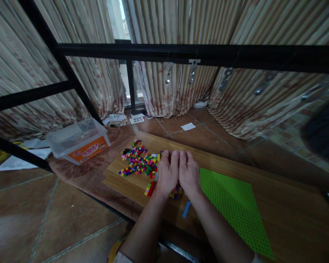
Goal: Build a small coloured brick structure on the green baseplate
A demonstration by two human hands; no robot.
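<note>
My left hand [167, 172] and my right hand [188, 171] are side by side above the wooden board, thumbs together and fingers curled in. Whatever lies between the fingers is hidden by the backs of the hands. Left of them spreads a pile of small coloured toy bricks [138, 160]. A red, green and yellow group of bricks [150, 189] lies near my left wrist. More bricks [176, 193] show partly between my wrists. A long blue brick [186, 209] rests by my right forearm, and the green baseplate [233, 204] lies to the right, partly behind that arm.
The wooden board [285, 197] lies on a brownish cloth [98, 179]. At the left stands a clear plastic box [79, 140] with an orange label. A black metal frame [181, 53] crosses in front of striped curtains [178, 91]. White paper [188, 126] lies on the tiled floor.
</note>
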